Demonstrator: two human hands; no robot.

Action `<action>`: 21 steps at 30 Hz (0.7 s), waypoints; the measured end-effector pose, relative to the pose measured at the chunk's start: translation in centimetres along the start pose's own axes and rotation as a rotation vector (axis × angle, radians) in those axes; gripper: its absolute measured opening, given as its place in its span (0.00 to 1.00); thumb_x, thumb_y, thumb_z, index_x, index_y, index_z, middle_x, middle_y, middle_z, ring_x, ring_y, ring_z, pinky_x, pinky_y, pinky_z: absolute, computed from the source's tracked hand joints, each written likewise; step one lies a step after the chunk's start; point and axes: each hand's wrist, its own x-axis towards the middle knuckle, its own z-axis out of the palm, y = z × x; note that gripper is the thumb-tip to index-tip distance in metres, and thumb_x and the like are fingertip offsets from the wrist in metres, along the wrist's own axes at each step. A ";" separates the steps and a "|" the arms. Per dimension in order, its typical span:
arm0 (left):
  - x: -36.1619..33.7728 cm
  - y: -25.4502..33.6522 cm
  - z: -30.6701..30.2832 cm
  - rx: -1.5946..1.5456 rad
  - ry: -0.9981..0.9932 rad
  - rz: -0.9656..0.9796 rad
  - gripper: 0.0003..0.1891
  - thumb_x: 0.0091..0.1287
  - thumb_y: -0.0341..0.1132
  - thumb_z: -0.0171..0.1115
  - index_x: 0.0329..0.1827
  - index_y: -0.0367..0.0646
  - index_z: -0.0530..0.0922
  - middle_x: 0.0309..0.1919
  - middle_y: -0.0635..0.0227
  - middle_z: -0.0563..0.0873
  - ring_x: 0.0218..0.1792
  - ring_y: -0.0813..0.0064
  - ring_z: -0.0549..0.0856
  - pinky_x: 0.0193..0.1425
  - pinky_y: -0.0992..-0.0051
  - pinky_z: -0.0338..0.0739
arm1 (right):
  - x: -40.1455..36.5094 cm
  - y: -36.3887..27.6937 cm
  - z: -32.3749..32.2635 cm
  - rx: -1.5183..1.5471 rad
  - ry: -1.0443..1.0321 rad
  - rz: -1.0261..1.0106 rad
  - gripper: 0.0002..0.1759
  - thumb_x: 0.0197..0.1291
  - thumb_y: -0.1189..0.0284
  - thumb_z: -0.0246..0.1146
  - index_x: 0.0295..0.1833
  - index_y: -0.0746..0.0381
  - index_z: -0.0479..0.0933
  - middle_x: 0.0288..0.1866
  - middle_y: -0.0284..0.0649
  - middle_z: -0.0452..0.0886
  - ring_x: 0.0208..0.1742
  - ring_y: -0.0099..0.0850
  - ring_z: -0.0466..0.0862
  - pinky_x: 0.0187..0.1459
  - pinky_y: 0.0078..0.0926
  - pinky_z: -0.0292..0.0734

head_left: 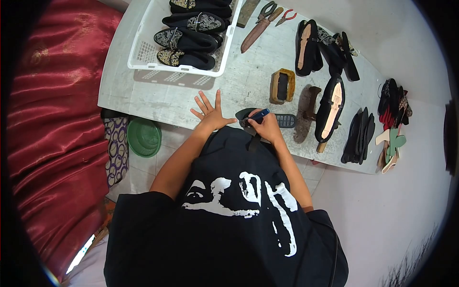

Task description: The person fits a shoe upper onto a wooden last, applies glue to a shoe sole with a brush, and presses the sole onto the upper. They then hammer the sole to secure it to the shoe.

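Note:
My right hand is closed around a blue pen-like tool at the table's near edge. Under it lies a dark shoe sole, whose ridged end sticks out to the right; the hand covers part of the rest. My left hand has its fingers spread wide, palm down at the table edge, with the thumb stretched toward the sole's left end. It holds nothing. Just beyond the sole stands a yellowish-brown open container with dark contents.
A white basket of embroidered black shoes stands at the back left. Pliers and a sheathed tool lie behind. To the right are a metal shoe anvil, a lasted shoe and stacked soles. A green bucket is on the floor.

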 end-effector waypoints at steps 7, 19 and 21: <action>0.0 0.0 0.0 0.002 0.002 -0.003 0.85 0.46 0.77 0.81 0.91 0.62 0.21 0.76 0.21 0.07 0.73 0.21 0.03 0.67 0.09 0.21 | 0.0 0.5 -0.3 -0.097 0.125 -0.060 0.09 0.61 0.75 0.75 0.44 0.67 0.86 0.34 0.49 0.88 0.29 0.38 0.85 0.36 0.36 0.80; -0.1 0.1 -0.2 0.017 -0.018 -0.013 0.85 0.47 0.77 0.81 0.91 0.63 0.19 0.76 0.23 0.06 0.74 0.22 0.04 0.68 0.10 0.21 | 0.3 0.0 0.2 -0.050 0.021 -0.098 0.09 0.61 0.75 0.74 0.45 0.67 0.86 0.38 0.51 0.88 0.34 0.42 0.89 0.38 0.37 0.82; -0.2 0.1 -0.3 0.023 -0.023 -0.017 0.85 0.47 0.77 0.80 0.91 0.63 0.19 0.76 0.23 0.06 0.74 0.22 0.04 0.68 0.10 0.21 | 0.2 -0.2 0.2 -0.024 0.079 -0.118 0.09 0.60 0.76 0.74 0.45 0.67 0.86 0.39 0.52 0.88 0.35 0.44 0.89 0.39 0.37 0.82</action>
